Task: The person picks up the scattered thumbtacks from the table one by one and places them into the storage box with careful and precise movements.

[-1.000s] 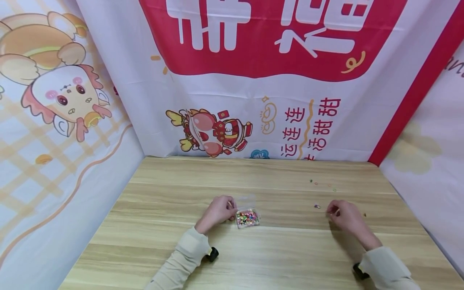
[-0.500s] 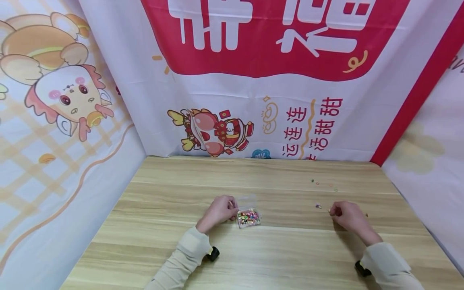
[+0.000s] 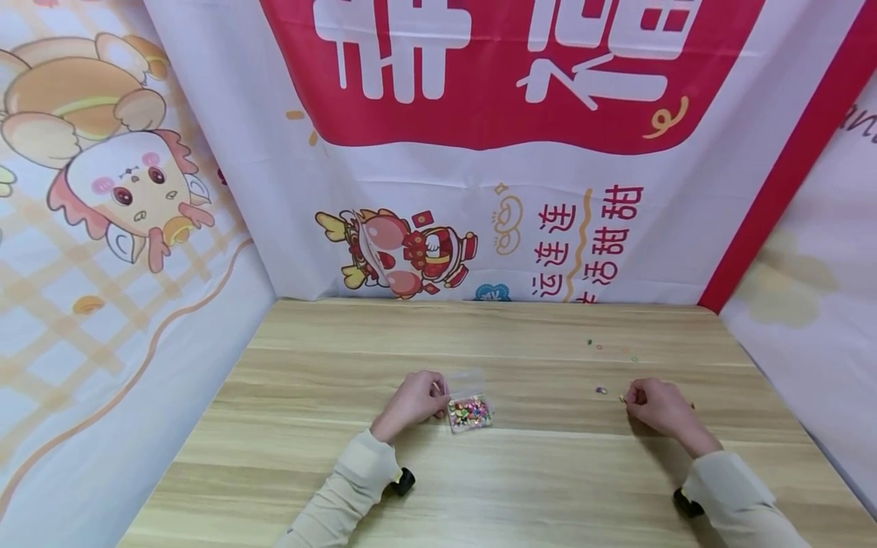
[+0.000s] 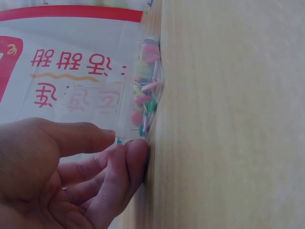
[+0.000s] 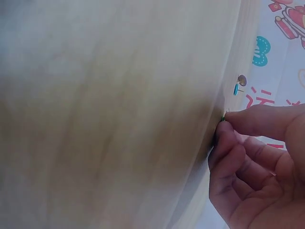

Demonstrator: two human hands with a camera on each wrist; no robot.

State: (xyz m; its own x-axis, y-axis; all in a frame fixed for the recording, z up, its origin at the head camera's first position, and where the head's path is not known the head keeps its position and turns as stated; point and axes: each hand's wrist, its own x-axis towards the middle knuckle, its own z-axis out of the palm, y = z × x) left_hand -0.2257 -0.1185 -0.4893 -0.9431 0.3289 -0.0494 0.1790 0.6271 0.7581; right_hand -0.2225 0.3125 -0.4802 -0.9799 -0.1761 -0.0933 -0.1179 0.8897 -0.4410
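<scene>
Now right hand (image 3: pixel 659 409), pinching pin (image 5: pixel 222 118), slightly farther right.

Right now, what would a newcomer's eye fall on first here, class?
Probably the big red panel with white characters, on the hanging cloth behind the table. Next, perhaps, the clear container of colourful tacks on the table, held by the left hand.

Wood-grain table (image 3: pixel 548 479) and far banner (image 3: pixel 473 164) are faced from above by the head camera, and shared by close, tilted wrist views.
</scene>
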